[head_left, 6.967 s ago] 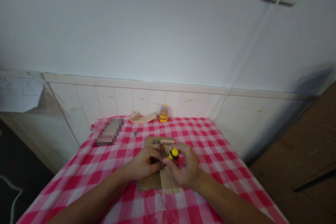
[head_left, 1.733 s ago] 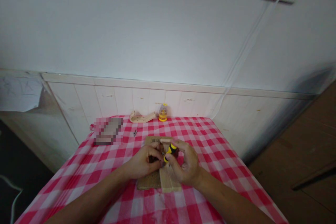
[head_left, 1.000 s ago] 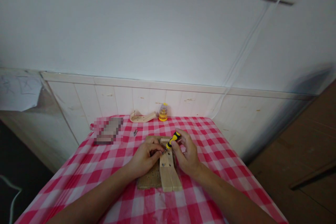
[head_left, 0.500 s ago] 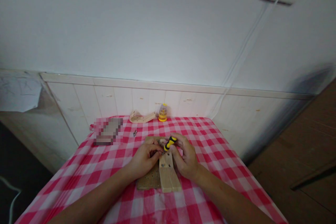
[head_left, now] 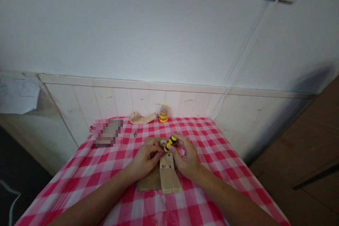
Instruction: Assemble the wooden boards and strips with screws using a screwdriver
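My right hand (head_left: 185,159) grips a short yellow-and-black screwdriver (head_left: 169,143), tilted with its tip down at the far end of two pale wooden strips (head_left: 168,174). The strips lie side by side on a brown board (head_left: 148,183) on the red-and-white checked tablecloth (head_left: 217,155). My left hand (head_left: 144,160) is closed in a pinch right beside the screwdriver tip, on the wood; what its fingertips hold is too small to make out.
A curved wooden piece (head_left: 141,118) and a small yellow bit holder (head_left: 163,113) stand at the table's far edge by the panelled wall. A blurred-out flat object (head_left: 107,132) lies far left, a loose screw (head_left: 135,134) near it. Table edges drop off right and left.
My right hand has moved from over the strips' middle to their far end, and the screwdriver has tilted from butt-up to slanted. The left hand stayed put.
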The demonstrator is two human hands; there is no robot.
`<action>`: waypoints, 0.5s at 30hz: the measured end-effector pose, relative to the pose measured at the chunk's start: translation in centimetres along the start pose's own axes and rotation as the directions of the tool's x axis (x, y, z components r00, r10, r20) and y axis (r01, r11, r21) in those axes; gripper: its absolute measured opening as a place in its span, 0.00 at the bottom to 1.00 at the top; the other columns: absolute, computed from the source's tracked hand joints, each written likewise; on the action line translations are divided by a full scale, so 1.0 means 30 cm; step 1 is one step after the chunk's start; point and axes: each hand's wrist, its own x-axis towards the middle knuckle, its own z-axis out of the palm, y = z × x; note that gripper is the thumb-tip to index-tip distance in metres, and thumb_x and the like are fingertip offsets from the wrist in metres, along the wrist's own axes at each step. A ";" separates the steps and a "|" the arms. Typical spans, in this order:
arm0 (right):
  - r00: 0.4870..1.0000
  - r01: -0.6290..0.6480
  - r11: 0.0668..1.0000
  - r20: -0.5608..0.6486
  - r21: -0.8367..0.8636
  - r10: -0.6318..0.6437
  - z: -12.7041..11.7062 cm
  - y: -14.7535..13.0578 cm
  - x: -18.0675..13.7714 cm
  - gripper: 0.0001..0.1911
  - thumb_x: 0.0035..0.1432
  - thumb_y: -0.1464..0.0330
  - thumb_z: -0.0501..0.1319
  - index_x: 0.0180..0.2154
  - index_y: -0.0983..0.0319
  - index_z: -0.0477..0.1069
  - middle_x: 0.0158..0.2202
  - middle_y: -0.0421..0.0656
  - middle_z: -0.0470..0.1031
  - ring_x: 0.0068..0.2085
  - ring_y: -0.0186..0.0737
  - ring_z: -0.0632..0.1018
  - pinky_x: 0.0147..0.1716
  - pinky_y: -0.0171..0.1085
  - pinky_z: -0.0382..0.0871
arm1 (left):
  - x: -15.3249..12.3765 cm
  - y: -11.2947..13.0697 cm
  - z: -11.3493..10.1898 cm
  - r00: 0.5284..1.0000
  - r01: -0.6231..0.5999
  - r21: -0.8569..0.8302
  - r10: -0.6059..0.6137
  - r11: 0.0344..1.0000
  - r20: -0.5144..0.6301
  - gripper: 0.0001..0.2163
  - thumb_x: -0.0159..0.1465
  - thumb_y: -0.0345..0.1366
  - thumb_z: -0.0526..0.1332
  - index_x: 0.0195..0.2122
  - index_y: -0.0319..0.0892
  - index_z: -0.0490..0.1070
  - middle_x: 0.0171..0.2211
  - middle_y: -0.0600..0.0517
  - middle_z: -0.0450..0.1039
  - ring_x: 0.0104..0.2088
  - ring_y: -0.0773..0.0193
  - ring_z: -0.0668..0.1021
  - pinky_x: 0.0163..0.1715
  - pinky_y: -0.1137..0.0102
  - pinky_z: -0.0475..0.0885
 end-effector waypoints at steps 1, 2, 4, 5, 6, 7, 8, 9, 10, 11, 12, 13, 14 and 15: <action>1.000 -0.002 1.000 -0.005 0.002 0.002 0.001 0.000 0.001 0.21 0.65 0.72 0.61 0.58 0.55 0.67 0.45 0.45 0.81 0.42 0.41 0.84 0.42 0.40 0.82 | 0.000 0.001 -0.001 1.000 -0.001 0.004 0.001 1.000 0.001 0.09 0.63 0.29 0.58 0.28 0.42 0.76 0.33 0.50 0.72 0.39 0.60 0.73 0.40 0.67 0.66; 1.000 -0.003 1.000 -0.009 0.004 0.003 0.001 0.000 0.001 0.21 0.64 0.72 0.61 0.58 0.55 0.68 0.45 0.45 0.81 0.41 0.41 0.84 0.42 0.40 0.82 | 0.000 0.001 -0.001 1.000 0.002 0.006 -0.002 1.000 0.003 0.09 0.63 0.29 0.58 0.28 0.42 0.76 0.33 0.50 0.72 0.39 0.60 0.73 0.40 0.67 0.66; 1.000 -0.003 1.000 -0.018 0.000 0.003 0.002 -0.001 0.003 0.21 0.64 0.72 0.63 0.57 0.55 0.68 0.44 0.45 0.81 0.41 0.41 0.83 0.41 0.40 0.82 | 0.000 0.002 -0.002 1.000 0.012 0.006 -0.012 1.000 0.011 0.09 0.63 0.29 0.58 0.28 0.42 0.77 0.33 0.50 0.72 0.39 0.60 0.73 0.40 0.67 0.66; 1.000 -0.002 1.000 -0.024 -0.005 0.002 0.003 -0.001 0.004 0.20 0.63 0.71 0.63 0.57 0.55 0.68 0.44 0.45 0.81 0.41 0.41 0.83 0.41 0.40 0.82 | 0.000 0.002 -0.001 1.000 0.015 0.004 -0.015 1.000 0.014 0.09 0.64 0.29 0.58 0.29 0.42 0.77 0.33 0.50 0.72 0.39 0.60 0.73 0.40 0.67 0.66; 1.000 -0.002 1.000 -0.030 -0.012 0.002 0.003 -0.001 0.004 0.20 0.63 0.71 0.63 0.56 0.56 0.69 0.43 0.45 0.81 0.40 0.41 0.83 0.40 0.40 0.82 | 0.000 0.002 -0.001 1.000 0.015 0.001 -0.015 1.000 0.016 0.09 0.64 0.29 0.58 0.29 0.42 0.77 0.33 0.50 0.72 0.39 0.60 0.73 0.40 0.67 0.66; 0.999 -0.002 1.000 -0.035 -0.019 0.002 0.003 0.000 0.004 0.20 0.63 0.71 0.63 0.56 0.56 0.69 0.43 0.45 0.81 0.40 0.41 0.83 0.40 0.40 0.82 | 0.000 0.000 -0.001 1.000 0.012 -0.003 -0.012 1.000 0.014 0.09 0.63 0.29 0.58 0.29 0.42 0.77 0.33 0.50 0.72 0.39 0.60 0.73 0.40 0.67 0.66; 0.999 -0.003 1.000 -0.042 -0.027 0.002 0.004 0.001 0.003 0.19 0.63 0.70 0.64 0.55 0.56 0.69 0.42 0.45 0.81 0.39 0.41 0.83 0.40 0.40 0.82 | 0.000 -0.001 0.000 1.000 0.009 -0.007 -0.009 1.000 0.012 0.09 0.63 0.29 0.58 0.29 0.42 0.77 0.33 0.50 0.71 0.39 0.61 0.73 0.40 0.67 0.66; 0.999 -0.004 0.999 -0.051 -0.036 0.002 0.004 0.003 0.003 0.19 0.62 0.70 0.64 0.55 0.57 0.70 0.42 0.45 0.81 0.39 0.42 0.83 0.40 0.41 0.82 | 0.000 -0.003 0.000 1.000 0.004 -0.009 -0.004 1.000 0.010 0.10 0.63 0.29 0.58 0.29 0.42 0.77 0.33 0.50 0.71 0.39 0.61 0.73 0.40 0.67 0.66; 0.998 -0.005 0.999 -0.059 -0.047 0.003 0.004 0.004 0.002 0.19 0.62 0.69 0.64 0.54 0.57 0.70 0.42 0.45 0.81 0.39 0.42 0.83 0.40 0.41 0.82 | 0.000 -0.005 0.001 1.000 0.001 -0.009 -0.001 1.000 0.008 0.10 0.63 0.29 0.58 0.28 0.42 0.77 0.32 0.50 0.71 0.38 0.61 0.73 0.39 0.67 0.66; 0.998 -0.005 0.998 -0.066 -0.058 0.001 0.004 0.005 0.001 0.18 0.62 0.68 0.65 0.54 0.57 0.70 0.42 0.45 0.81 0.39 0.43 0.83 0.39 0.41 0.81 | 0.000 -0.007 0.001 1.000 -0.001 -0.007 0.001 1.000 0.006 0.10 0.64 0.29 0.58 0.29 0.42 0.77 0.32 0.50 0.71 0.38 0.61 0.72 0.39 0.67 0.66; 0.998 -0.004 0.998 -0.071 -0.069 0.000 0.004 0.006 0.000 0.18 0.62 0.68 0.65 0.53 0.57 0.70 0.41 0.46 0.81 0.39 0.43 0.83 0.39 0.42 0.81 | 0.000 -0.008 0.001 1.000 0.000 -0.004 0.000 1.000 0.007 0.10 0.64 0.30 0.58 0.29 0.43 0.77 0.32 0.50 0.71 0.38 0.61 0.73 0.39 0.67 0.66; 0.997 -0.002 0.997 -0.074 -0.081 -0.004 0.005 0.007 -0.001 0.18 0.62 0.67 0.66 0.53 0.57 0.70 0.41 0.45 0.81 0.38 0.43 0.83 0.39 0.42 0.81 | 0.000 -0.008 0.001 1.000 0.003 -0.001 -0.003 1.000 0.009 0.10 0.64 0.30 0.58 0.29 0.43 0.78 0.32 0.50 0.72 0.39 0.60 0.73 0.40 0.67 0.66; 0.997 0.002 0.996 -0.078 -0.091 -0.009 0.005 0.008 -0.002 0.18 0.62 0.67 0.66 0.53 0.57 0.70 0.40 0.45 0.81 0.38 0.44 0.83 0.38 0.42 0.81 | 0.000 -0.008 0.001 1.000 0.006 0.002 -0.006 1.000 0.011 0.10 0.64 0.30 0.58 0.30 0.43 0.78 0.32 0.50 0.72 0.39 0.60 0.73 0.40 0.67 0.66; 0.996 0.007 0.995 -0.082 -0.099 -0.016 0.005 0.008 -0.004 0.18 0.61 0.67 0.66 0.52 0.57 0.70 0.40 0.45 0.81 0.38 0.44 0.83 0.38 0.42 0.81 | 0.000 -0.007 0.001 1.000 0.009 0.002 -0.009 1.000 0.015 0.10 0.64 0.30 0.58 0.30 0.43 0.78 0.32 0.50 0.72 0.39 0.60 0.73 0.40 0.67 0.66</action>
